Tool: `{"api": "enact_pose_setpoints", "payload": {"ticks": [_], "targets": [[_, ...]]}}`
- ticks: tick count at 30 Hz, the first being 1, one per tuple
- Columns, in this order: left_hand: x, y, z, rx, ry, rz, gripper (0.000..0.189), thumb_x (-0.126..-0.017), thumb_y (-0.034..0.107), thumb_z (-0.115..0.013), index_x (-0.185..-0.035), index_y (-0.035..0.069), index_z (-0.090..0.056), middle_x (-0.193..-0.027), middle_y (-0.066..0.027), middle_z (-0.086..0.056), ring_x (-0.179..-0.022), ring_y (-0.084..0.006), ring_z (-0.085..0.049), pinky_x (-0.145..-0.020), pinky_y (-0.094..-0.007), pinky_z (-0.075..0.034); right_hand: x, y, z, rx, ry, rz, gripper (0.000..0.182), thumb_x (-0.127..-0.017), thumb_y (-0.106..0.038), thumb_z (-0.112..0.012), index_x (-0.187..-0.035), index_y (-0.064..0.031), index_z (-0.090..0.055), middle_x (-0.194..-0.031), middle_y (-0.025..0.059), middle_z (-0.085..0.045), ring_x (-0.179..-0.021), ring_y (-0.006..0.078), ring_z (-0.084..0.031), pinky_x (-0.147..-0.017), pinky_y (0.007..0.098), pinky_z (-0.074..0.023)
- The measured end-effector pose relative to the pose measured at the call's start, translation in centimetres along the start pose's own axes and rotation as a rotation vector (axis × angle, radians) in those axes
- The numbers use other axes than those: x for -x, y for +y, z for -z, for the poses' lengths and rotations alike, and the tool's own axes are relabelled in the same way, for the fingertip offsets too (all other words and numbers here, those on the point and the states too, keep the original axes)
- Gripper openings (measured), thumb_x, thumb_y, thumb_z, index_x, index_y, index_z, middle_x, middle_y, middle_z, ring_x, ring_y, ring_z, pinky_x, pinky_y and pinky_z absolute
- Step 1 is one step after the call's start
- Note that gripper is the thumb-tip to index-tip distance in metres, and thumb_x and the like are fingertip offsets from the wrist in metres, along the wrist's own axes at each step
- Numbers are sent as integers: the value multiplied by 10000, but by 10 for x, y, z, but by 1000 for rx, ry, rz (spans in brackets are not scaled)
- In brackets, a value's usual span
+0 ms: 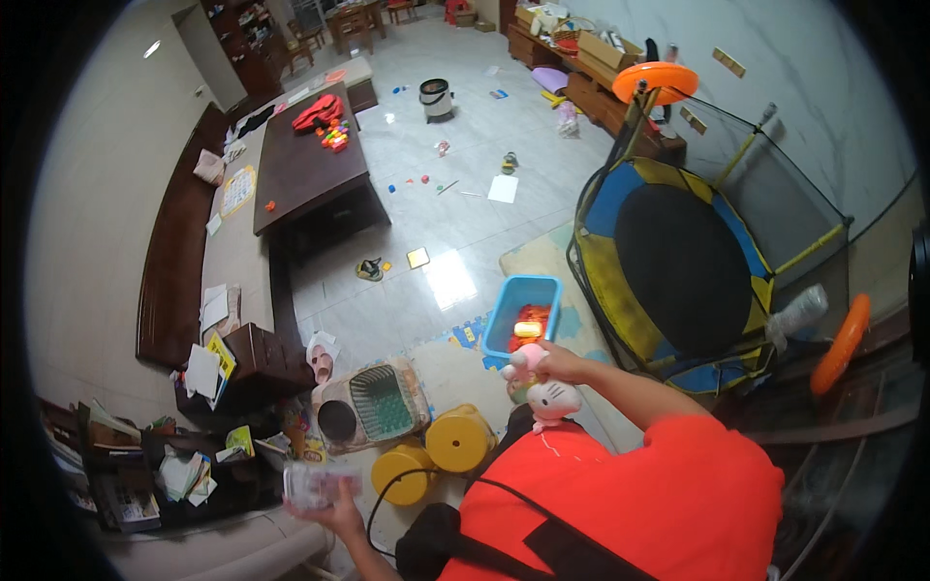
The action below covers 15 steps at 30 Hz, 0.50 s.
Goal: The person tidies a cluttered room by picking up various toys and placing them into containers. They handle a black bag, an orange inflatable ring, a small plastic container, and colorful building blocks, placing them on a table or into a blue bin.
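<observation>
In my left hand (336,513) is a clear plastic box (320,482) with something pinkish inside, blurred, held out low beside the bookshelf. My right hand (561,363) grips pink and white plush toys (530,361). A white plush cat head (554,401) with whiskers hangs below the fingers, close to my red shirt. Just beyond that hand stands a blue plastic bin (491,328), which holds red-orange items (534,315) and a yellow-and-white object (528,329). How many plush toys are in the hand I cannot tell.
Two yellow stools (458,438) and a green basket (381,403) stand between my hands. A small trampoline (683,269) is at the right. At the left is a dark bookshelf (156,450) with papers. Small toys, a sandal (370,269) and a paper sheet (503,189) lie on the tiles.
</observation>
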State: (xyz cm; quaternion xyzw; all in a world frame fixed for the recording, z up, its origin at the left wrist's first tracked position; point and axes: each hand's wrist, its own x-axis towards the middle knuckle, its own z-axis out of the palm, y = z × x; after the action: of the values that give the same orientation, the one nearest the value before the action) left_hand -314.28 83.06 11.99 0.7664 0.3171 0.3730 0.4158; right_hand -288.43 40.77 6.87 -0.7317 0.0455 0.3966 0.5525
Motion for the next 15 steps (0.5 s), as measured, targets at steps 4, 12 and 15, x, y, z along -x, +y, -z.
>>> {"api": "enact_pose_setpoints", "payload": {"ticks": [4, 12, 15], "targets": [[-34, 30, -78, 97, -145, -92, 1104, -688, -53, -783, -1455, 146, -15, -1452, -175, -201, -1287, -294, -322, -1031, -439, -364, -30, 35, 52, -17, 55, 94, 679, -563, -35, -585, -1231, -9, -470, -1090, 141, -542, -1019, 261, -546, -877, 344, -467], [-79, 74, -209, 178, -62, 18, 1106, -684, -101, -754, -1452, 178, -9, -1459, -155, -204, -1285, -285, -318, -1041, -446, -358, -125, -4, 154, -113, -62, -15, 731, -560, -34, -591, -1277, -10, -450, -1134, 147, -537, -1066, 274, -532, -891, 341, -453], [-98, 83, -256, 271, -70, 82, 1108, -685, -86, -763, -1461, 166, -14, -1442, -146, -253, -1254, -270, -371, -1014, -408, -392, -167, -8, 202, -66, -79, -11, 727, -539, -7, -556, -1256, -5, -435, -1097, 145, -548, -1022, 287, -564, -857, 356, -485]]}}
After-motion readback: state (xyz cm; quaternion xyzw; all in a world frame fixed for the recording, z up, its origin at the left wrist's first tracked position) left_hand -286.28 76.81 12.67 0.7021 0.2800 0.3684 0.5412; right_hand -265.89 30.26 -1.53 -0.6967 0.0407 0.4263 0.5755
